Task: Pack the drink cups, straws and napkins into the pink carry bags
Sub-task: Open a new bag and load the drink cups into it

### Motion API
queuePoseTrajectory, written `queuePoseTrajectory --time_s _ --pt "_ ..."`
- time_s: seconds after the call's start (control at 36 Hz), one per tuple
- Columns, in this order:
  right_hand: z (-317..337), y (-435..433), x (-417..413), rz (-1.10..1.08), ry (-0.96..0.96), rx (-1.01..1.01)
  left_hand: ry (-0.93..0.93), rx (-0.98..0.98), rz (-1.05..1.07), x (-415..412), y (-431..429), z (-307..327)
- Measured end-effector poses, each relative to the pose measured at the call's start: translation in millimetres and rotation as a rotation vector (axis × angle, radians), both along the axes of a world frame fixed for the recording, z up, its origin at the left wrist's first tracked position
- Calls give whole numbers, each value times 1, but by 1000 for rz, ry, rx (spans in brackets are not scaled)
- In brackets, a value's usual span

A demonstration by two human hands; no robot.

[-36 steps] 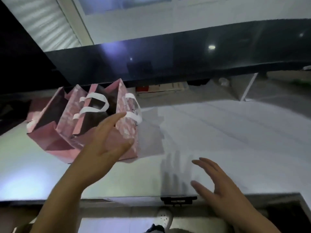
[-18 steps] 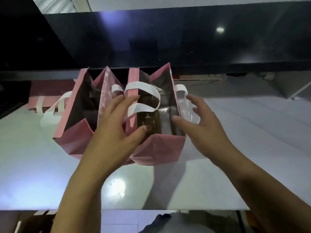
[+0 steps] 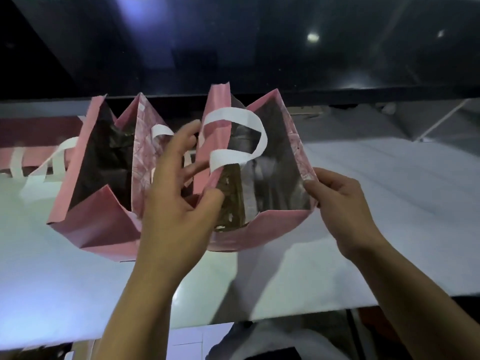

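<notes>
Two pink bags stand open on the white surface [image 3: 376,229], side by side and touching. The right bag [image 3: 259,227] sits between our hands. Our left hand [image 3: 176,203] grasps its left wall: the thumb is hooked inside the mouth, and the fingers [image 3: 191,131] are spread on the outside, in the gap between the two bags. Our right hand [image 3: 337,201] pinches the near corner of the bag's right wall, thumb on top and fingers curled beneath, so the mouth is held wide between the two hands. A white handle [image 3: 233,118] loops over the opening just beyond the left thumb. The lining looks silvery and dark, and we cannot tell whether anything lies inside. The left bag [image 3: 98,224] stands just left of our left hand with no hand on it, its inside dark and its own handle [image 3: 52,165] flopped outward to the left. Further left of that, well away from both hands, more pink bag material [image 3: 44,133] lies flat. A dark ledge [image 3: 259,48] overhangs beyond the bags.
</notes>
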State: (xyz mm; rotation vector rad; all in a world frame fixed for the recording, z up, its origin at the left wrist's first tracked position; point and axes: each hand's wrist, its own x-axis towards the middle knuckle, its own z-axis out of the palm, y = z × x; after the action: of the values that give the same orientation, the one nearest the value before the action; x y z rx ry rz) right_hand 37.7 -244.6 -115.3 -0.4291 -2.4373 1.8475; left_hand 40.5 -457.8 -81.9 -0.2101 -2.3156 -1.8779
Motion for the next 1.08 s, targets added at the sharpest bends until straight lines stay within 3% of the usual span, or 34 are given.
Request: queuePoseTrajectory --time_s 0.11,0.31,0.67,0.94,1.08 --pt "4 27 24 -91 18 -96 0 107 11 5 21 3" --pt "14 100 90 -313 38 -140 -161 185 -170 16 93 -2" --pt "41 276 280 -892 210 -343 -211 79 -705 98 340 24" --pt "12 399 447 -1326 334 -262 -254 -169 -1117 208 533 15" --pt "3 434 507 -1468 383 -250 -190 -194 -1242 263 598 12"
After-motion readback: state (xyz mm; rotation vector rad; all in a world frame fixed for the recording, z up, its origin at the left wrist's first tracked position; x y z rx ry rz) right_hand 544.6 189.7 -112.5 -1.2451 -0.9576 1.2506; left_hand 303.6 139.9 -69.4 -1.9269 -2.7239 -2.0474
